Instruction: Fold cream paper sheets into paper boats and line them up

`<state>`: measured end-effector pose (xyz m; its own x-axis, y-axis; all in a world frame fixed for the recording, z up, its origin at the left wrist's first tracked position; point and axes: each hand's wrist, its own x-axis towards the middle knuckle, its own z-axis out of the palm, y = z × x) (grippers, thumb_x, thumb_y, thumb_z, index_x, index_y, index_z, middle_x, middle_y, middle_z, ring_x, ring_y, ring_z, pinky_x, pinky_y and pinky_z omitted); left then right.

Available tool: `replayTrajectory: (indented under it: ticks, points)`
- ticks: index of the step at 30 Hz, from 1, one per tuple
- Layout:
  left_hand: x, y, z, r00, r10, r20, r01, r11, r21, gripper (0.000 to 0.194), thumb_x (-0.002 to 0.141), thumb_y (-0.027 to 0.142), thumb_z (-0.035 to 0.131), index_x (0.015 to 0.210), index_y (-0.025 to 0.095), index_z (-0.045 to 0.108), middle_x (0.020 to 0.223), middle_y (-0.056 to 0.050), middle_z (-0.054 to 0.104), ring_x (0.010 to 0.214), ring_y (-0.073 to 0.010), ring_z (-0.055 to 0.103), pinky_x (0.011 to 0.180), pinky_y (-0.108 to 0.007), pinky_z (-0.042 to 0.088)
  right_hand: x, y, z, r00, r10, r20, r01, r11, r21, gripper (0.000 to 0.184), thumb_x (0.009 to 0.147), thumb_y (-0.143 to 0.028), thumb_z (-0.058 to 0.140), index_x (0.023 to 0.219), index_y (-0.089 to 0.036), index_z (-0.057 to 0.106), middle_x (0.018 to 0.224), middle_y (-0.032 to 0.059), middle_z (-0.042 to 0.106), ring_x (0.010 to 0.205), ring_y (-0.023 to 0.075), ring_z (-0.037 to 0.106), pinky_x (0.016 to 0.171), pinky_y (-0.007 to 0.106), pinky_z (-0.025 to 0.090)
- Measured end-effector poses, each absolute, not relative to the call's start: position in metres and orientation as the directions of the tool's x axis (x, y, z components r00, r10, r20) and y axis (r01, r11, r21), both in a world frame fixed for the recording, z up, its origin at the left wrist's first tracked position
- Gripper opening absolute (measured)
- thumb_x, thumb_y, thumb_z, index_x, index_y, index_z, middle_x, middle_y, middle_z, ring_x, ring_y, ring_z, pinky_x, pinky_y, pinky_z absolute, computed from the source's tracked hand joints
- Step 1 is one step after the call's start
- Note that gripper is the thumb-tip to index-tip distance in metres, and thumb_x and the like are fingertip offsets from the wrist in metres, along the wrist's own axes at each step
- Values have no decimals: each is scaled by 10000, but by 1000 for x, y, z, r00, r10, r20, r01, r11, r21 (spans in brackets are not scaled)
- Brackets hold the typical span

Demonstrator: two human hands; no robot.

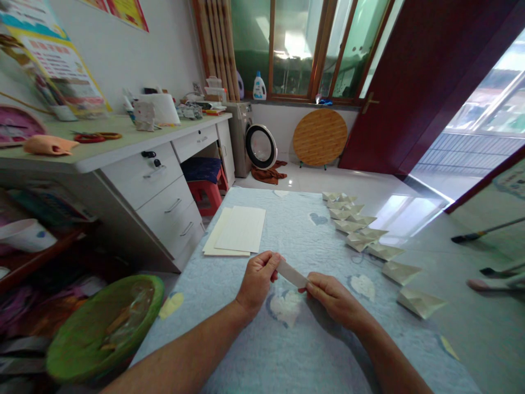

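Note:
Between my hands, just above the blue cloth, a narrow folded strip of paper (292,274) is stretched at a slant. My left hand (261,278) pinches its upper left end between thumb and fingers. The lower right end is gripped by my right hand (331,295), thumb on top. Beyond my left hand lies a small stack of pale paper sheets (241,230), slightly fanned out. Along the right side of the table runs a row of several folded paper boats (401,272); the nearest paper boat (420,302) sits to the right of my right hand.
A light blue patterned cloth (295,230) covers the table. At the left stand a green basket (104,328) and a white desk (159,197) with drawers. Behind the table are a red stool (207,189), an open-doored washing machine (241,142) and a round wooden tabletop (320,137).

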<state>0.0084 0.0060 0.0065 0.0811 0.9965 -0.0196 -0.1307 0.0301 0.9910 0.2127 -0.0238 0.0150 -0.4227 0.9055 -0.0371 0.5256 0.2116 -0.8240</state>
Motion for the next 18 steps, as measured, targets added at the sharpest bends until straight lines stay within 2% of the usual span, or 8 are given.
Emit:
replayTrajectory:
  ticks: [4, 8, 10, 13, 18]
  points:
    - [7, 8, 6, 93, 995, -35, -158, 50, 986, 335, 808, 478, 655, 782, 146, 684, 540, 38, 507, 505, -91, 422, 496, -204, 308, 210, -24, 11, -315, 946, 79, 587, 259, -767, 303, 928, -313, 426, 741, -190, 631, 737, 22, 582, 712, 168, 545, 667, 284, 394]
    - [8, 7, 8, 173, 984, -41, -158, 69, 985, 327, 806, 468, 660, 782, 143, 676, 599, 6, 593, 563, -109, 507, 574, -211, 399, 209, -24, 7, -197, 974, 110, 549, 203, -811, 215, 877, -276, 492, 956, -192, 673, 822, 27, 642, 755, 176, 580, 701, 289, 424]
    - [7, 6, 9, 215, 976, -41, -163, 77, 984, 336, 802, 478, 661, 808, 142, 678, 625, -8, 624, 584, -117, 533, 599, -218, 419, 209, -23, 5, -142, 985, 99, 525, 160, -836, 217, 861, -278, 514, 982, -188, 669, 795, 20, 647, 720, 172, 576, 671, 285, 424]
    - [6, 5, 10, 301, 952, -46, -166, 100, 981, 409, 801, 540, 648, 819, 133, 681, 660, -34, 650, 607, -132, 566, 606, -228, 431, 209, -22, 2, -101, 981, 163, 500, 192, -845, 176, 857, -275, 521, 905, -192, 669, 757, 14, 617, 689, 165, 555, 638, 280, 413]
    - [5, 5, 9, 461, 882, -99, -235, 229, 945, 607, 806, 709, 543, 721, 118, 655, 832, -103, 677, 661, -172, 639, 587, -259, 452, 211, -20, 3, -104, 956, 274, 447, 291, -846, 146, 866, -224, 514, 888, -209, 658, 864, 40, 616, 787, 174, 573, 689, 288, 433]
